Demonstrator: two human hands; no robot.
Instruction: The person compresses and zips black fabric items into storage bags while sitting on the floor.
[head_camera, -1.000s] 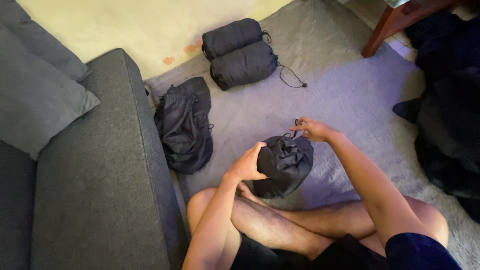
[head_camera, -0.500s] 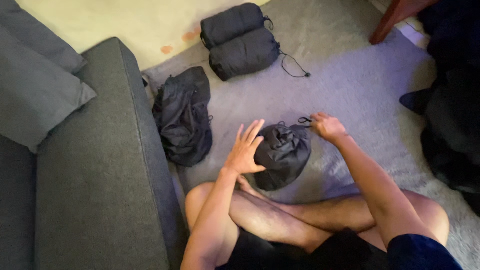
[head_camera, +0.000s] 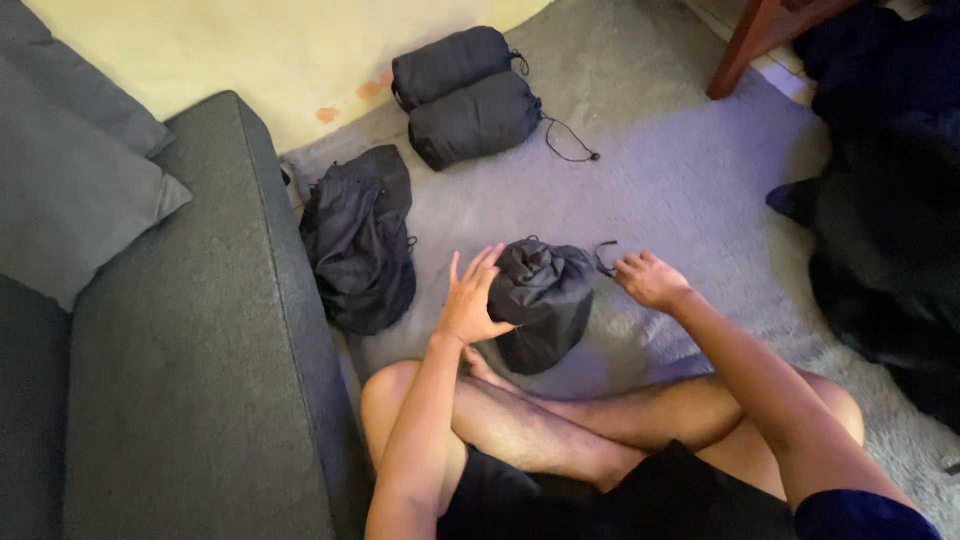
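The left hand rests flat, fingers spread, against the black stuffed sack on the grey rug. Just right of the sack, the right hand pinches its drawcord.

The person wears dark, near-black shorts that end high on the thighs, leaving both legs bare from thigh to foot. At the lower right corner a short sleeve of deep navy blue shows, its hem ending above the elbow. Both arms are bare below that, with no watch, band or bracelet visible on either wrist. The left hand and right hand are ungloved, and no rings can be made out. One bare foot peeks out beneath the left forearm, without sock or shoe
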